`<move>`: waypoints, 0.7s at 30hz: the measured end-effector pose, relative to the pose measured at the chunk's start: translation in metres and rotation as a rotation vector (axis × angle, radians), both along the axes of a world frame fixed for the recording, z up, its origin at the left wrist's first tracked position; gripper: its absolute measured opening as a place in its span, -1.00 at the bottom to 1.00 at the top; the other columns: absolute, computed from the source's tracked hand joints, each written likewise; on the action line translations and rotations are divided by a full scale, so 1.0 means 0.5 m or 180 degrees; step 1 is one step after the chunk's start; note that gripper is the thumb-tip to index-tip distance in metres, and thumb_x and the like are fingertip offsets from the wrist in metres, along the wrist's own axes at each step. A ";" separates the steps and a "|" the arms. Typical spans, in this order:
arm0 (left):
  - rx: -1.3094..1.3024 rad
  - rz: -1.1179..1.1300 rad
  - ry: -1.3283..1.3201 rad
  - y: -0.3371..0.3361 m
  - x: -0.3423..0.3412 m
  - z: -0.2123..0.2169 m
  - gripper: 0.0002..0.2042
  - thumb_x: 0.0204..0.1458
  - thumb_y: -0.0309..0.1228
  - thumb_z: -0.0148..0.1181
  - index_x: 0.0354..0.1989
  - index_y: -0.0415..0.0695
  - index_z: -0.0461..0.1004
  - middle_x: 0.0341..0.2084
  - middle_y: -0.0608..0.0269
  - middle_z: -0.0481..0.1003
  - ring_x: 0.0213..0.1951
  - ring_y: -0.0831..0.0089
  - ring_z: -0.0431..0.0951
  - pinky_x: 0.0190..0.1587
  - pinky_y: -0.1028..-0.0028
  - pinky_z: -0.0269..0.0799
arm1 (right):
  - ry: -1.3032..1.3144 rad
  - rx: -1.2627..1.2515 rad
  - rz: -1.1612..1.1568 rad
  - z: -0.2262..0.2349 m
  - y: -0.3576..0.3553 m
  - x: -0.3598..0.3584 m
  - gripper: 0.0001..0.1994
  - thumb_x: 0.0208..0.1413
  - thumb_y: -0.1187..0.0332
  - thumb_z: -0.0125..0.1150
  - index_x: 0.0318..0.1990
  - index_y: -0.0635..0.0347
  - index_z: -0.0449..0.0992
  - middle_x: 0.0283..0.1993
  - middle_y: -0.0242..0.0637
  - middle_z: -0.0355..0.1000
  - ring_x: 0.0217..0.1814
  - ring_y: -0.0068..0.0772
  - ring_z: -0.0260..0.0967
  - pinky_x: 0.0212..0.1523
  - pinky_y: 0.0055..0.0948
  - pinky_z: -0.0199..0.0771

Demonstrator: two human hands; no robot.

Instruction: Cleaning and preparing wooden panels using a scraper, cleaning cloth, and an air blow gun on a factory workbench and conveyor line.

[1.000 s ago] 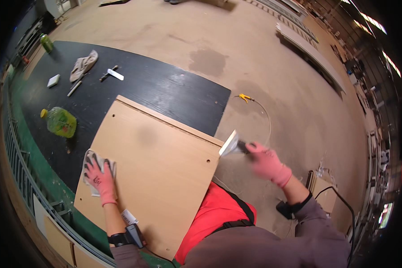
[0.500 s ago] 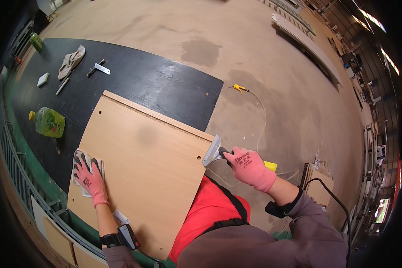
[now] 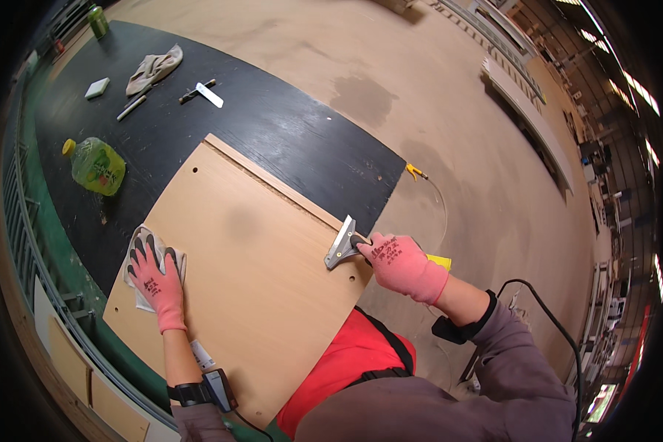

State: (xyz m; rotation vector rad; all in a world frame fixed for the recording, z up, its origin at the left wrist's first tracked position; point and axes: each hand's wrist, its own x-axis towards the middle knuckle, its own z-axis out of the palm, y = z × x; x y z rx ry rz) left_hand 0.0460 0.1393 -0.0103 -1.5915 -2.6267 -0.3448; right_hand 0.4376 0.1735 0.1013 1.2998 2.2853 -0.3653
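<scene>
A light wooden panel (image 3: 250, 272) lies flat on a black worktop (image 3: 272, 125). My left hand (image 3: 158, 283), in a pink glove, presses a grey cloth (image 3: 136, 243) flat onto the panel's left edge. My right hand (image 3: 401, 265), also in a pink glove, grips the handle of a metal scraper (image 3: 341, 244). The scraper's blade rests on the panel near its right edge.
On the worktop lie a green plastic bottle with a yellow cap (image 3: 96, 166), a crumpled rag (image 3: 153, 68), a white block (image 3: 96, 88), a pen (image 3: 131, 108) and a small hand tool (image 3: 201, 91). A black cable (image 3: 560, 331) runs over the concrete floor at right.
My right hand has brought the scraper in from beyond the panel's right edge onto its surface. My left hand stays on the cloth.
</scene>
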 end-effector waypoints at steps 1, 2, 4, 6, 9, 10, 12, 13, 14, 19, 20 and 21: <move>-0.0003 0.0056 -0.0009 -0.001 0.000 0.001 -0.50 -0.01 -0.20 0.01 0.09 -0.18 0.23 0.13 -0.04 0.15 0.18 0.02 0.07 0.21 0.06 -0.15 | -0.0013 -0.0021 0.0030 0.000 0.009 -0.008 -0.59 -0.08 0.41 -0.05 0.02 0.13 0.30 -0.24 -0.12 0.29 -0.23 -0.19 0.34 -0.33 -0.31 0.38; -0.0031 0.0062 0.0005 0.000 0.000 0.001 -0.51 -0.01 -0.20 0.01 0.09 -0.18 0.23 0.13 -0.03 0.15 0.18 0.03 0.06 0.21 0.06 -0.15 | -0.0027 -0.0045 0.0060 -0.002 0.017 -0.016 -0.58 -0.09 0.41 -0.04 0.02 0.14 0.30 -0.24 -0.12 0.29 -0.23 -0.18 0.35 -0.33 -0.32 0.39; 0.0032 0.0000 0.0015 0.002 0.006 0.003 -0.52 -0.02 -0.21 0.02 0.08 -0.17 0.24 0.14 0.01 0.14 0.19 0.08 0.06 0.21 0.06 -0.15 | -0.0062 -0.0064 0.0122 0.003 0.038 -0.032 -0.58 -0.09 0.41 -0.04 0.02 0.14 0.30 -0.23 -0.13 0.29 -0.24 -0.18 0.36 -0.32 -0.32 0.39; 0.0035 0.0026 0.0009 0.003 0.004 0.002 -0.52 -0.02 -0.21 0.03 0.08 -0.17 0.24 0.14 0.02 0.14 0.19 0.09 0.05 0.21 0.06 -0.15 | -0.0084 -0.0094 0.0175 0.000 0.065 -0.050 -0.58 -0.09 0.40 -0.04 0.02 0.14 0.31 -0.23 -0.13 0.30 -0.24 -0.19 0.36 -0.32 -0.33 0.39; 0.0024 0.0092 -0.0005 0.005 0.002 0.004 -0.52 -0.02 -0.22 0.04 0.08 -0.18 0.25 0.15 0.06 0.14 0.20 0.10 0.05 0.21 0.07 -0.16 | -0.0045 0.0043 0.0468 -0.010 0.112 -0.081 -0.58 -0.10 0.40 -0.03 0.02 0.15 0.31 -0.22 -0.13 0.30 -0.24 -0.21 0.37 -0.31 -0.35 0.39; 0.0040 0.0078 -0.0007 0.006 0.002 0.006 -0.52 -0.02 -0.22 0.04 0.07 -0.18 0.25 0.14 0.04 0.15 0.19 0.09 0.06 0.22 0.08 -0.16 | -0.0034 0.0090 0.0547 -0.012 0.129 -0.091 -0.57 -0.10 0.40 -0.03 0.02 0.15 0.31 -0.23 -0.14 0.31 -0.23 -0.22 0.37 -0.31 -0.35 0.39; 0.0040 0.0096 -0.0014 0.008 0.001 0.005 -0.52 -0.02 -0.22 0.04 0.07 -0.18 0.25 0.13 0.01 0.15 0.19 0.08 0.07 0.22 0.08 -0.17 | -0.0043 0.0174 0.0684 -0.016 0.157 -0.115 -0.57 -0.11 0.40 -0.03 0.02 0.16 0.32 -0.24 -0.16 0.32 -0.24 -0.24 0.37 -0.31 -0.37 0.39; 0.0041 0.0061 -0.0023 0.009 -0.001 0.003 -0.52 -0.03 -0.22 0.04 0.07 -0.18 0.25 0.13 -0.02 0.15 0.18 0.07 0.08 0.22 0.09 -0.17 | -0.0047 0.0159 0.0717 -0.012 0.170 -0.129 -0.57 -0.11 0.40 -0.03 0.02 0.16 0.32 -0.24 -0.16 0.32 -0.24 -0.24 0.37 -0.31 -0.37 0.39; 0.0046 0.0030 -0.0030 0.007 -0.003 0.002 -0.51 -0.04 -0.21 0.05 0.07 -0.19 0.25 0.12 -0.05 0.16 0.17 0.06 0.09 0.22 0.10 -0.17 | -0.0080 0.0137 0.0724 -0.004 0.181 -0.146 -0.57 -0.12 0.40 -0.03 0.01 0.16 0.32 -0.25 -0.16 0.32 -0.24 -0.24 0.37 -0.31 -0.37 0.39; 0.0004 0.0111 -0.0063 0.009 0.004 0.013 -0.50 -0.06 -0.21 0.06 0.06 -0.19 0.26 0.10 -0.09 0.16 0.16 0.04 0.10 0.22 0.11 -0.17 | 0.0045 0.0181 0.0888 -0.019 0.242 -0.203 -0.60 -0.10 0.43 -0.08 -0.01 0.17 0.35 -0.24 -0.17 0.34 -0.21 -0.23 0.37 -0.31 -0.36 0.40; -0.0002 0.0091 -0.0096 0.010 0.004 0.015 -0.50 -0.07 -0.21 0.06 0.05 -0.19 0.26 0.10 -0.08 0.16 0.16 0.04 0.10 0.22 0.10 -0.17 | 0.0049 0.0197 0.0951 -0.022 0.258 -0.219 -0.60 -0.10 0.43 -0.08 -0.01 0.17 0.35 -0.24 -0.17 0.34 -0.21 -0.23 0.37 -0.31 -0.36 0.40; -0.0019 0.0073 -0.0137 0.009 0.007 0.016 -0.50 -0.08 -0.21 0.06 0.05 -0.19 0.27 0.11 -0.07 0.16 0.16 0.05 0.09 0.22 0.10 -0.17 | 0.0129 0.0286 0.1029 -0.028 0.276 -0.232 -0.61 -0.09 0.44 -0.09 -0.03 0.17 0.36 -0.26 -0.16 0.36 -0.22 -0.21 0.37 -0.31 -0.34 0.40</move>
